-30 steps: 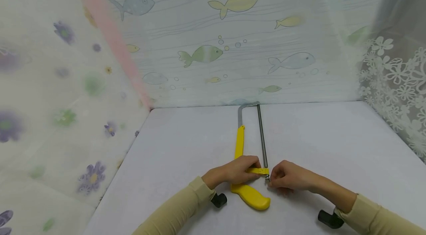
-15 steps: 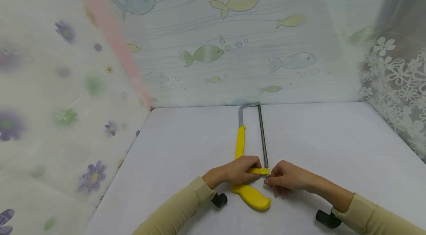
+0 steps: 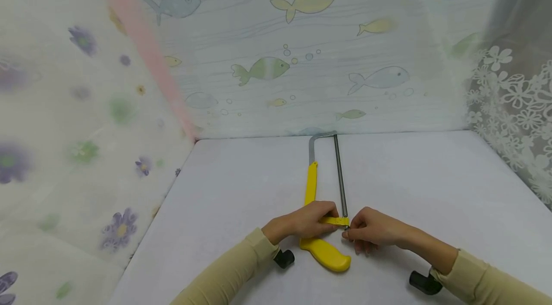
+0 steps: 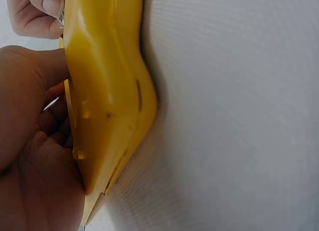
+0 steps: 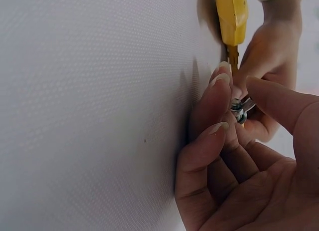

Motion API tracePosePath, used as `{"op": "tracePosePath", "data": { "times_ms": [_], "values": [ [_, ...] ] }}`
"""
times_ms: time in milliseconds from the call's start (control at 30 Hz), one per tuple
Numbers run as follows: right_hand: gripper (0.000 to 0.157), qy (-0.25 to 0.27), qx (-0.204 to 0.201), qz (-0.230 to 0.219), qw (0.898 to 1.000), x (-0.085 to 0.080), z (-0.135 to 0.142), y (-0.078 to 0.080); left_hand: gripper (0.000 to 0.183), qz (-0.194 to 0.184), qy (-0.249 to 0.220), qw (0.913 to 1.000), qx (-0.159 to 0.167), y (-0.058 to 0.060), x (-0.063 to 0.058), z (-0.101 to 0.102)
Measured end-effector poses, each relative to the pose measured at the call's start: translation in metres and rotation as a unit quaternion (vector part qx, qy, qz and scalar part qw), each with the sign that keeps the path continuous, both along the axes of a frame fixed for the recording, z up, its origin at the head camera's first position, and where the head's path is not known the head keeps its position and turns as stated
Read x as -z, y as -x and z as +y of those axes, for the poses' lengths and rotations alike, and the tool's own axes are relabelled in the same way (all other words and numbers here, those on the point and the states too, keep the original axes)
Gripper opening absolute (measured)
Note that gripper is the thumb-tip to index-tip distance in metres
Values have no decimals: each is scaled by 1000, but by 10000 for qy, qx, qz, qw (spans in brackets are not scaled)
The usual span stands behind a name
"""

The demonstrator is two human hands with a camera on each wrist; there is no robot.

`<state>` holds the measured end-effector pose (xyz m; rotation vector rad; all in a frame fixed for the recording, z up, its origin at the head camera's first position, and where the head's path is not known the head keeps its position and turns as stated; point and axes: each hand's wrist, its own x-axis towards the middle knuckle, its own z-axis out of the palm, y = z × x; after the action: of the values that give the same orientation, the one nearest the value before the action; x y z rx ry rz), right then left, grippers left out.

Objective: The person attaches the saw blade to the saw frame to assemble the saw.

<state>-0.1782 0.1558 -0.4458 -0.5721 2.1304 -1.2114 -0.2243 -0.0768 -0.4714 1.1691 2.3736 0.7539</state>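
Note:
A hacksaw lies on the white table, its yellow handle (image 3: 326,254) toward me and its grey front frame (image 3: 312,149) at the far edge. Along its right side runs the dark blade (image 3: 340,175). My left hand (image 3: 314,218) grips the yellow frame just above the handle, thumb and fingers around the short cross arm (image 3: 334,221). At that arm's end my right hand (image 3: 374,229) has thumb and fingertips around the metal wing nut (image 5: 239,110), mostly covered in the head view. The handle (image 4: 107,51) fills the middle of the left wrist view, largely in front of my left fingers.
Black wrist camera mounts (image 3: 284,259) hang under both sleeves, close to the tabletop (image 3: 241,175). A fish-print curtain (image 3: 267,31) rises behind the table, a flower-print sheet (image 3: 86,103) on the left and lace (image 3: 517,89) on the right.
Over the first half second, my right hand shifts slightly left and its thumb comes over the wing nut, hiding it. The left hand and the hacksaw stay in place.

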Motion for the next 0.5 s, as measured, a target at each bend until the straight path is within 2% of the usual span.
{"op": "tracePosePath", "data": {
  "times_ms": [167, 333, 500],
  "values": [
    [29, 27, 22, -26, 10000, 0, 3, 0, 13, 20, -22, 10000, -8, 1, -1, 0],
    [21, 132, 31, -69, 9999, 1, 6, -1, 13, 28, -19, 10000, -29, 0, 0, 0],
    [17, 105, 98, 92, 9999, 5, 8, -1, 13, 9, -11, 10000, -61, -1, 2, 0]
  ]
}}
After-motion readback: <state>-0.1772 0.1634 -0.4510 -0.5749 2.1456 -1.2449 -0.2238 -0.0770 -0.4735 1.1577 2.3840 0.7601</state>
